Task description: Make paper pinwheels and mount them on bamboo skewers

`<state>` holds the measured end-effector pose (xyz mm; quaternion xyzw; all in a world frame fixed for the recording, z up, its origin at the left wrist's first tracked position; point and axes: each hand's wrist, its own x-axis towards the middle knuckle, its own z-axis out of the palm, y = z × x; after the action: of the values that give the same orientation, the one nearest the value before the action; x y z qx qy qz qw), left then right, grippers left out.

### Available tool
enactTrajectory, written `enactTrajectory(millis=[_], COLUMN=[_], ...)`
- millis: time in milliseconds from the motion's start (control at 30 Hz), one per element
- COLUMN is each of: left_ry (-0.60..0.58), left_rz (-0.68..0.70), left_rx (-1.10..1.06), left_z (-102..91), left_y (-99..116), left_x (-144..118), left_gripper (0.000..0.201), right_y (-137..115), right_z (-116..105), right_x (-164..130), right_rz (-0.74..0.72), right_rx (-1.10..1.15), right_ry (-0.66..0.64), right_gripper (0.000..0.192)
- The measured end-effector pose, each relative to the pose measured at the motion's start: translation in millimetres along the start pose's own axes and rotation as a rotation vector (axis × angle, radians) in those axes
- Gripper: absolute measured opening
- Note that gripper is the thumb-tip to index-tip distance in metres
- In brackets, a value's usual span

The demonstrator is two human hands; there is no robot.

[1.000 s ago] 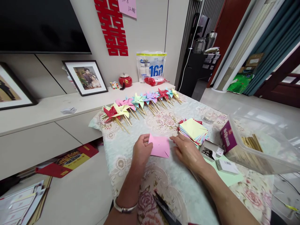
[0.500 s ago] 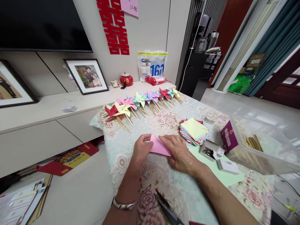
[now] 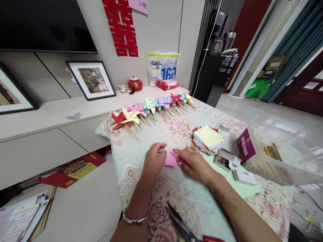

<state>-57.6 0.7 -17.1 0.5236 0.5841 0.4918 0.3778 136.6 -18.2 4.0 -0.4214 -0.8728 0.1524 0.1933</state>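
Note:
A pink sheet of paper (image 3: 171,158) lies on the tablecloth between my hands, partly covered by them and now bent up on its right side. My left hand (image 3: 153,159) holds its left edge, with the fingers curled and the thumb against the paper. My right hand (image 3: 195,164) is closed on the right part, its index finger pressing on top. Scissors (image 3: 180,222) with dark blades and a red handle lie open near my forearms. Right of my right hand sits a stack of coloured paper squares (image 3: 208,137).
Several paper pinwheels (image 3: 150,106) on sticks line the table's far side. A small box of metal fasteners (image 3: 224,161), a white box (image 3: 244,177) and a green sheet (image 3: 242,191) lie to the right, beside a clear plastic bin (image 3: 280,168) holding sticks (image 3: 271,152).
The pink paper's right side has been folded inward by my right hand, so less of its flat surface shows. My left hand has stayed by its left edge. The view has shifted slightly.

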Motion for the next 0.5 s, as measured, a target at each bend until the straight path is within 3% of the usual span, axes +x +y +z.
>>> enactTrajectory(millis=[100, 233, 333, 500], left_ry=[-0.015, -0.133, -0.178, -0.092], left_rz=[0.015, 0.031, 0.116, 0.159], left_rx=[-0.018, -0.05, 0.117, 0.36], left_z=[-6.8, -17.0, -18.0, -9.3], left_y=[7.8, 11.7, 7.7, 0.8], left_x=[-5.9, -20.5, -29.4, -30.1], left_gripper=[0.02, 0.039, 0.04, 0.021], right_y=[-1.8, 1.1, 4.5, 6.5], right_z=[2.0, 8.5, 14.2, 18.7], right_x=[0.3, 1.6, 2.2, 2.8], right_rz=[0.037, 0.091, 0.117, 0.148], right_rx=[-0.04, -0.054, -0.051, -0.038], right_ry=[-0.005, -0.002, 0.015, 0.051], right_gripper=[0.05, 0.052, 0.053, 0.053])
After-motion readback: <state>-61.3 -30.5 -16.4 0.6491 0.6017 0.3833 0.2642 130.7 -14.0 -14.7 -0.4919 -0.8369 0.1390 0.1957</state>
